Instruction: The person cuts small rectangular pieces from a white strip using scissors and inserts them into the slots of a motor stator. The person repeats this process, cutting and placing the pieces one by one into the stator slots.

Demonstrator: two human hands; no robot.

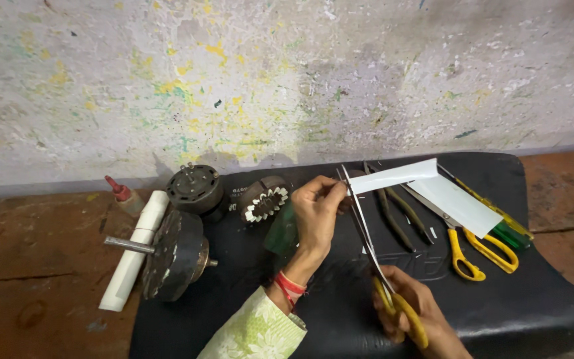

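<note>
My left hand (318,207) pinches a folded white sheet of paper (426,186) at its left end, holding it above the black mat (539,292). My right hand (414,312) grips yellow-handled scissors (375,259) near the bottom of the view. Their long blades point up and away, and the tips meet the paper right beside my left fingers. A narrow strip of paper runs down along the blades.
A second pair of yellow-handled scissors (473,249), dark pliers (396,213) and a green-handled screwdriver (499,223) lie on the mat's right. At left sit a motor rotor with shaft (174,256), a motor housing (196,189), a stator (264,199), a white paper roll (134,249) and a red-capped bottle (124,196).
</note>
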